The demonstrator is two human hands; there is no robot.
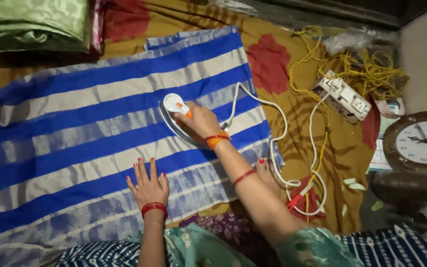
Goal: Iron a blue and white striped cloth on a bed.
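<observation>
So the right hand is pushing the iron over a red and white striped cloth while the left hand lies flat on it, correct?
Not quite: the cloth is striped blue and white, not red and white, as the head view shows. The rest holds: the right hand grips the iron and the left hand lies flat on the cloth.

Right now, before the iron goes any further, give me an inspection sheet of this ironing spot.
Surface: mustard sheet with red flowers, spread flat as the ironing base.
Job's things: blue and white striped cloth laid flat; white iron resting on it.
Clutter: folded green fabric at top left; wall clock lying at right; pale scraps.
Hands: right hand grips the iron's handle; left hand pressed flat on the cloth.
Cables: white cord loops toward the extension board; tangled yellow wire.
Surroundings: dim floor, nothing else seen.
</observation>
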